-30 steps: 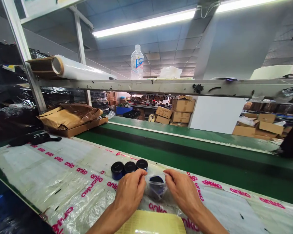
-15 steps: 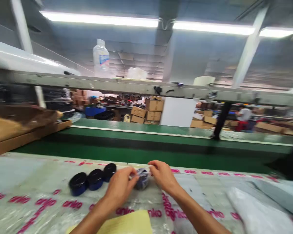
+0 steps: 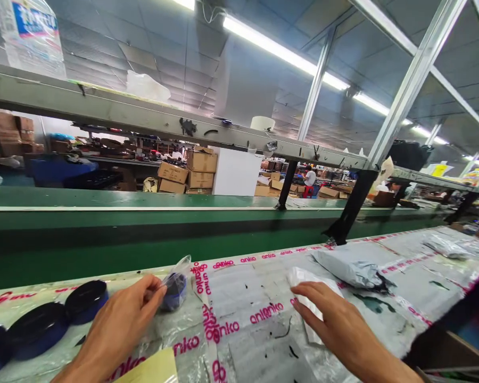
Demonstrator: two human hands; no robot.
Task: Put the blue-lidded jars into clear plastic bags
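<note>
Beside the green belt (image 3: 115, 255), a pinch on a clear bag (image 3: 180, 267)

The left hand (image 3: 130, 303) pinches the edge of the bag between thumb and fingers, and a dark blue round piece (image 3: 175, 295) sits inside the plastic on the bench (image 3: 243, 303). To its left stand three round containers (image 3: 85, 300) with black tops, close together in a row (the outermost is cut off by the picture's edge). The right hand (image 3: 335, 316) is well apart from the bag, thumb and fingers spread, over some white plastic (image 3: 301, 275); whether it touches that, I cannot tell. A grey packet (image 3: 345, 267) lies just beyond the white plastic, and a yellow sheet (image 3: 155, 368) lies near the left forearm.
</note>
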